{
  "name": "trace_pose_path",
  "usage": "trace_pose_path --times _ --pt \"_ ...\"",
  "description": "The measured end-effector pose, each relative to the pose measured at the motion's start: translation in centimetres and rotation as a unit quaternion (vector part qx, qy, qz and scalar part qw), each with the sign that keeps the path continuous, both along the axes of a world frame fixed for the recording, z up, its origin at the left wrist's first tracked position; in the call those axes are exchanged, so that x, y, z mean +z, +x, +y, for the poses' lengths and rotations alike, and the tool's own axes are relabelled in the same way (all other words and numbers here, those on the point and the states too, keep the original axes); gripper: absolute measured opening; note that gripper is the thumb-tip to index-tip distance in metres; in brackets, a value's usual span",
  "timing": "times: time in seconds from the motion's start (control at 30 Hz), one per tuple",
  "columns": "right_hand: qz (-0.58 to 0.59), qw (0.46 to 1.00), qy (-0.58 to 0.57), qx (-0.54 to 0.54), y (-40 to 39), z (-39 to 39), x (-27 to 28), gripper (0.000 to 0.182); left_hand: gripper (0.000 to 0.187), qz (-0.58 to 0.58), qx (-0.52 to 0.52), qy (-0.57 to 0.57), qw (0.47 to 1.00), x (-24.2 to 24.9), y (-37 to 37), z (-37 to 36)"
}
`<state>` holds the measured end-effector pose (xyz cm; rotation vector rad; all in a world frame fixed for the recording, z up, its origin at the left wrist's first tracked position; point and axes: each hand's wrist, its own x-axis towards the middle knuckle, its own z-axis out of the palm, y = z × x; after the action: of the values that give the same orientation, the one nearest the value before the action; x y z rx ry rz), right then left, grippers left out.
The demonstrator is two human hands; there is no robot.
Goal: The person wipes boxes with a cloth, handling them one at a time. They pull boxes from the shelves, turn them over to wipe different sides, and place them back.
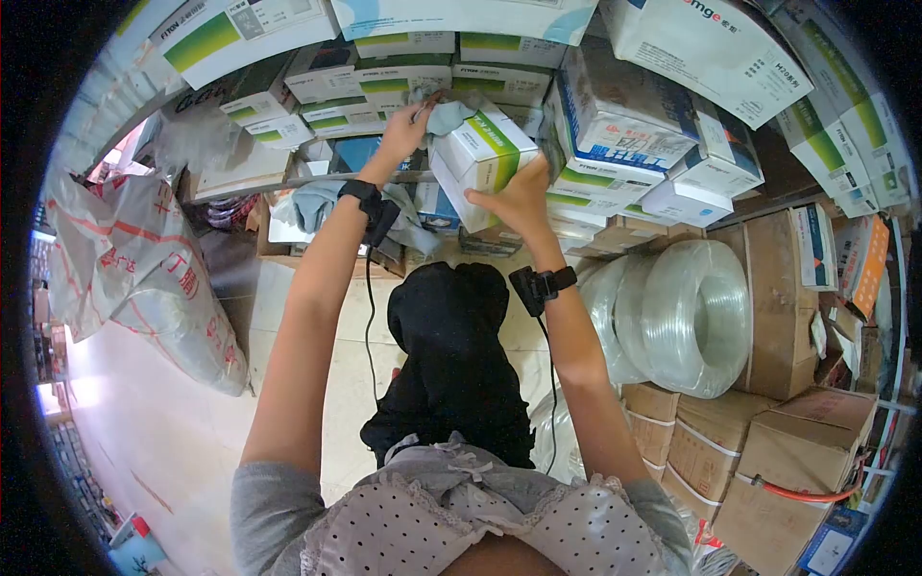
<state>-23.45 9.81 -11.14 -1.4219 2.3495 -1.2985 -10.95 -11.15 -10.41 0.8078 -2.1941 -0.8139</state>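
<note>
A white box with a green band (480,152) is tilted in front of the shelf in the head view. My right hand (519,195) grips its lower right side, thumb across the front face. At the box's upper left corner, my left hand (411,130) has its fingers closed on a grey-blue cloth (448,116), which lies against the box top. Similar green-striped boxes (403,79) are stacked just behind. Below my left forearm, another blue-grey cloth (322,204) hangs over the shelf edge.
Large boxes (706,48) jut out at the upper right. Coils of clear tubing (696,317) and brown cartons (706,442) stand on the right. A white plastic sack (144,278) stands on the left. Black cables run down from both wrists.
</note>
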Motion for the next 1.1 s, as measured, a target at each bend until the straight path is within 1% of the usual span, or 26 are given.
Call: trace_pose_path --times 0.03,0.13,0.2,0.23,0.27,0.33,0.37,0.43,0.47,0.5,0.53,0.6,0.67,0.77,0.87,0.97,1.07,1.1 --pt "0.005 1.0 -0.003 0.008 -0.1 0.0 0.1 0.11 0.027 -0.024 0.006 0.006 1.0 0.7 -0.1 0.2" --pt "-0.007 1.0 0.008 0.022 -0.5 0.0 0.4 0.107 0.026 0.008 -0.063 0.044 0.997 3.3 0.0 3.1" --pt "-0.023 0.999 0.019 0.017 -0.2 0.1 0.5 0.106 0.025 0.067 -0.123 -0.025 0.99 2.4 -0.3 4.5" --pt "-0.03 0.999 0.021 0.009 -0.1 0.2 0.8 0.104 0.024 0.096 -0.15 -0.062 0.982 2.7 -0.3 5.4" --pt "-0.036 0.999 0.023 0.002 0.1 0.1 1.0 0.103 0.024 0.084 -0.161 -0.053 0.982 2.9 -0.2 6.4" --pt "-0.01 0.996 -0.08 0.049 -0.5 0.1 -0.8 0.102 0.023 0.062 -0.186 -0.031 0.98 4.7 0.3 9.7" --pt "0.005 0.989 -0.13 0.071 -1.1 0.0 -2.0 0.102 0.024 0.053 -0.187 -0.06 0.979 4.9 0.4 10.4" --pt "0.097 0.983 -0.074 0.138 -3.3 -1.0 -4.5 0.108 0.025 0.035 -0.191 -0.118 0.974 5.3 0.5 11.5" --pt "0.097 0.986 -0.059 0.126 -3.3 -1.3 -5.4 0.111 0.026 0.017 -0.181 -0.154 0.971 6.0 0.7 12.1" --pt "0.097 0.988 -0.045 0.114 -3.4 -1.5 -6.4 0.115 0.026 0.0 -0.175 -0.165 0.971 6.3 0.7 12.1" --pt "0.049 0.996 -0.043 0.054 -2.3 -1.0 -6.6 0.12 0.026 -0.018 -0.168 -0.174 0.97 6.4 0.9 12.2" --pt "0.017 0.999 -0.041 -0.029 -0.2 0.4 -6.6 0.128 0.027 -0.034 -0.148 -0.182 0.971 6.5 1.0 12.3" --pt "0.052 0.995 -0.042 -0.076 2.4 2.3 -2.7 0.135 0.028 -0.026 -0.121 -0.178 0.976 6.3 0.5 12.2" --pt "-0.012 0.993 -0.089 -0.071 3.6 2.1 -2.9 0.134 0.028 -0.049 -0.141 -0.156 0.976 7.1 0.5 12.2" --pt "-0.041 0.995 -0.094 -0.022 2.7 1.9 -2.3 0.127 0.028 -0.002 -0.138 -0.182 0.974 7.0 1.0 12.0" --pt "-0.007 0.998 -0.066 -0.022 1.5 1.5 -3.0 0.124 0.027 -0.014 -0.13 -0.17 0.977 7.3 1.0 11.5" --pt "0.026 0.999 -0.039 -0.02 1.2 2.1 0.9 0.122 0.027 0.009 -0.11 -0.134 0.985 8.0 1.0 11.1" --pt "0.056 0.998 -0.033 -0.021 1.0 2.4 1.8 0.121 0.028 0.025 -0.106 -0.115 0.987 8.1 1.1 11.0"
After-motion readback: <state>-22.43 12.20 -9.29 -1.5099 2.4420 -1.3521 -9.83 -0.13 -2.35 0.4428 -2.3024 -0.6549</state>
